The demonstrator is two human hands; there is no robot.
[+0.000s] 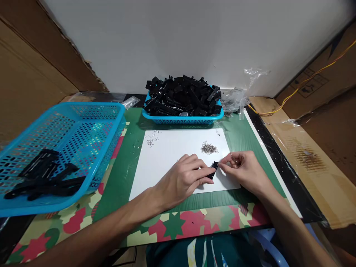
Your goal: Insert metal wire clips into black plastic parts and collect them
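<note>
Between thumb and fingers, my left hand (191,172) grips a small black plastic part (213,170) just above a white sheet (167,159). My right hand (241,168) has thumb and forefinger pinched together at the part's upper right end; anything between those fingertips is too small to make out. Beyond my hands, on the sheet, lies a pile of tiny brownish metal pieces (209,148). A sparser scatter of small thin metal pieces (151,141) is near the sheet's far left corner.
A blue basket (183,120) heaped with black plastic parts (183,96) stands at the back. On the left, a larger blue basket (108,148) holds several black parts (41,174). Clear plastic bags (235,100) lie back right, beside cardboard (308,155) and a yellow cable (294,91).
</note>
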